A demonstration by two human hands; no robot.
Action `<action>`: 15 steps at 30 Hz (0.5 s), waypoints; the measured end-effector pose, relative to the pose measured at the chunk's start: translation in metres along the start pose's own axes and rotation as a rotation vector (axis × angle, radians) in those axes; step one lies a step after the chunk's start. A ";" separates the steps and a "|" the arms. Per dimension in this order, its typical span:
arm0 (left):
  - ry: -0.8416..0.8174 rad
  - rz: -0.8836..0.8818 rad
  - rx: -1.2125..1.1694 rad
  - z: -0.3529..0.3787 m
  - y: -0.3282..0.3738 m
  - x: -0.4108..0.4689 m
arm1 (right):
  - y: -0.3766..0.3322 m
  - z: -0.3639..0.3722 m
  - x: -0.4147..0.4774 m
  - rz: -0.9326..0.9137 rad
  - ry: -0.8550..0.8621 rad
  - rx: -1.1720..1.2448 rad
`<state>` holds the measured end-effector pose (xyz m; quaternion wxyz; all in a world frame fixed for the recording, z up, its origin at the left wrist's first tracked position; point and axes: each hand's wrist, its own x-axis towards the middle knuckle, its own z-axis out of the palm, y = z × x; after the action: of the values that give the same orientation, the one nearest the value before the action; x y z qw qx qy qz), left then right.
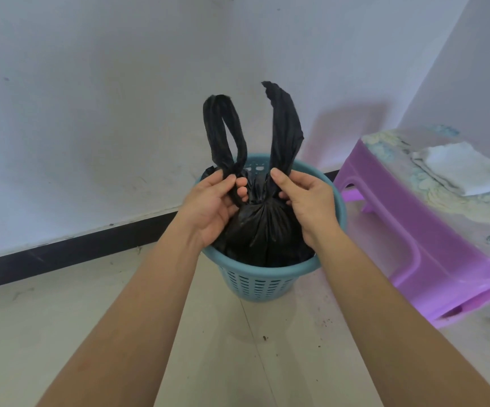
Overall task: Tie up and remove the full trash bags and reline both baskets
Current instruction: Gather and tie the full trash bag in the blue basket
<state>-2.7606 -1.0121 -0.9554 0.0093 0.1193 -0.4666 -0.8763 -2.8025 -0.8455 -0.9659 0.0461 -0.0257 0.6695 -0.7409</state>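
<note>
bag (pixel 264 227) bottom hidden inside basket (pixel 267 271); left hand (pixel 208 207), right hand (pixel 308 201) grip clamped on its handles.

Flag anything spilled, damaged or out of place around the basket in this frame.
Small dark specks lie on the floor before and right of the blue basket, like spilled debris. The purple stool has a patchy, worn printed top.

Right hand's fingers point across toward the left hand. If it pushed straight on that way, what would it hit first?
Probably the black bag's gathered neck, which sits between the two hands; the right hand pinches the right handle. Beyond it, the left hand's fingers. Depth is unclear.
</note>
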 end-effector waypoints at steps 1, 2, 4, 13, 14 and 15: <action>-0.012 -0.006 0.040 0.000 0.000 0.000 | -0.001 0.001 -0.001 -0.025 -0.049 0.003; -0.023 -0.014 0.088 0.000 0.000 0.001 | -0.003 0.002 -0.002 -0.045 -0.113 0.006; -0.063 -0.026 0.184 -0.001 0.000 0.001 | -0.006 0.002 -0.002 -0.090 -0.223 -0.057; -0.290 -0.096 0.208 -0.014 0.006 -0.001 | -0.008 -0.011 0.016 -0.385 -0.411 -0.715; -0.277 -0.102 0.199 -0.015 0.006 0.000 | -0.008 -0.011 0.016 -0.394 -0.414 -0.683; -0.283 -0.102 0.214 -0.017 0.007 0.000 | -0.008 -0.010 0.015 -0.390 -0.421 -0.648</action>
<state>-2.7579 -1.0297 -0.9587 -0.1135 0.0186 -0.5471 -0.8292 -2.8187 -0.8365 -0.9590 0.0304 -0.3157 0.8261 -0.4658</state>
